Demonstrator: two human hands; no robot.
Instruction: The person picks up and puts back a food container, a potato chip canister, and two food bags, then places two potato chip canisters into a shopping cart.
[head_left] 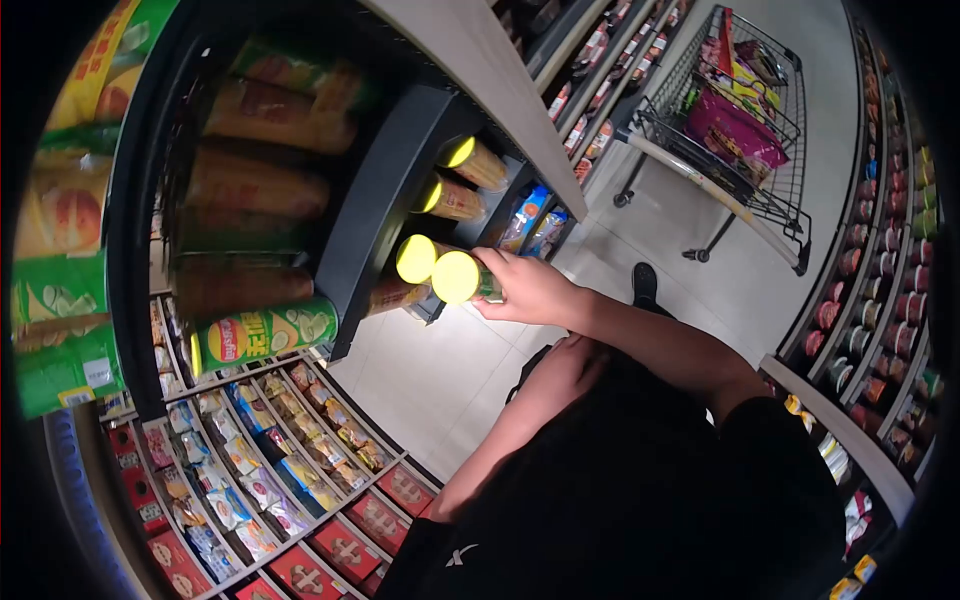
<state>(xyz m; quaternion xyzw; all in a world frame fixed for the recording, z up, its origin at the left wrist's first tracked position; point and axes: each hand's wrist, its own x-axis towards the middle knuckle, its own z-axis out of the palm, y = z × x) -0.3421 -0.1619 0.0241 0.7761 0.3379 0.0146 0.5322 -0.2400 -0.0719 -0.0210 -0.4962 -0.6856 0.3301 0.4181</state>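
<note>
My right hand (530, 287) reaches to a dark shelf, fingers wrapped round a chip canister (457, 278) with a yellow lid. Right beside it is a second yellow-lidded canister (416, 260). Two more canisters, one (480, 163) at the back and one (456, 199) nearer, are in the same shelf unit. My left hand (572, 365) is bent in near my waist, below the right forearm. Its fingers are largely hidden, so I cannot see whether it holds anything. A green Lay's canister (265, 335) lies sideways in the view at the left.
A shopping cart (720, 130) with bagged goods stands on the pale tiled floor at upper right. Lower left, a rack (320, 510) carries rows of packaged snacks. Shelves of cups (870, 300) line the right side. Blue packets (527, 215) sit near the shelf's end.
</note>
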